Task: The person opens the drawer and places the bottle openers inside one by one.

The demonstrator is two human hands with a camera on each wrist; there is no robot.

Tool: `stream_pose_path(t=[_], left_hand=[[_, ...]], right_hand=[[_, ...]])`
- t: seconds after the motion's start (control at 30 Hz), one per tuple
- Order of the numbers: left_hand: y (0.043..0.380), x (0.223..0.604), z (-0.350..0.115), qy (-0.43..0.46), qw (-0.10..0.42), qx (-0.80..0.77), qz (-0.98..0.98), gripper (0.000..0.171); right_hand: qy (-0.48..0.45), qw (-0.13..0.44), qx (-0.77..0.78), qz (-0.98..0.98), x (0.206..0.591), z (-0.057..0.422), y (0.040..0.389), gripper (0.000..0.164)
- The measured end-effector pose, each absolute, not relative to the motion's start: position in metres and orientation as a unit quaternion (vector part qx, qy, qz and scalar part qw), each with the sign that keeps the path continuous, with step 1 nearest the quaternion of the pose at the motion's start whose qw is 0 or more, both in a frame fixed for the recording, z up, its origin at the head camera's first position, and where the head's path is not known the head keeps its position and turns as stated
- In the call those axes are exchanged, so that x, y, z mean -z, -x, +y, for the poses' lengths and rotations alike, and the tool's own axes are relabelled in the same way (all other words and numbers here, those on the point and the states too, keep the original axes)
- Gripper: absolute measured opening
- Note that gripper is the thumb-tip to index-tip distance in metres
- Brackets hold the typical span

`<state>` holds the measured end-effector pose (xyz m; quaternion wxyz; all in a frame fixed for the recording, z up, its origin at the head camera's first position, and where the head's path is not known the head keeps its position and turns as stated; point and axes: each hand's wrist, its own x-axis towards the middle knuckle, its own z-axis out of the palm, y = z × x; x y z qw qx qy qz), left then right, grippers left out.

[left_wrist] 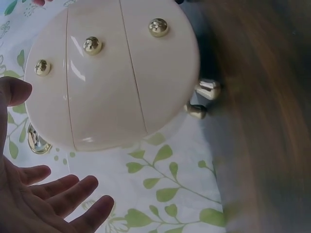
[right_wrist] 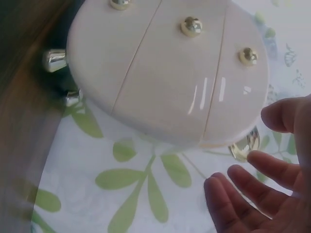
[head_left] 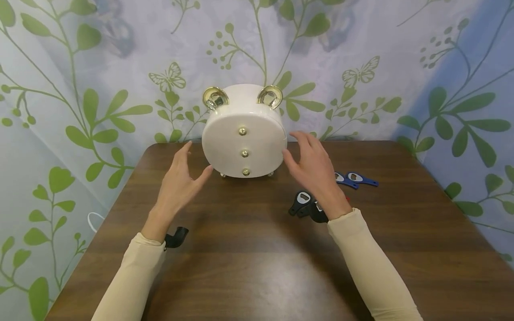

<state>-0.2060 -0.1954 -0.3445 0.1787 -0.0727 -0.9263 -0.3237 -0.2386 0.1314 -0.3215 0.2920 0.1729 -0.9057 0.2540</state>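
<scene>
A cream, rounded drawer box [head_left: 225, 145] with gold ears and small metallic feet stands upright toward the back of the table. Its front carries three round gold knobs [left_wrist: 92, 45], and two seams [right_wrist: 137, 58] divide it into drawers. At the box's left side is my left hand [head_left: 176, 183], fingers spread and thumb near the lower edge. My right hand [head_left: 311, 162] mirrors it on the other side, with the thumb close to the box's edge. Both palms face the box, and neither hand holds anything.
Black bottle openers [head_left: 302, 200] lie below my right wrist, partly hidden by it with a bit of red. Blue bottle openers [head_left: 361, 179] lie farther right. A black curved piece [head_left: 176, 237] shows beside my left wrist. Behind the wooden table [head_left: 241, 267] hangs a leaf-patterned curtain [head_left: 369, 44].
</scene>
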Motion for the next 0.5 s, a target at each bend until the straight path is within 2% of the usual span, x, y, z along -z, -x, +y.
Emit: stream_pose_path(t=[0.23,0.5], left_hand=[[0.218,0.342,-0.189,0.098,0.220,0.333,-0.912,0.086],[0.239,0.327,-0.180,0.130,0.251,0.348,-0.894,0.089]], right_hand=[[-0.206,0.321,-0.271,-0.884,0.319,0.109,0.251,0.041],[-0.241,0.321,-0.298,-0.866,0.314,0.085,0.263,0.034]])
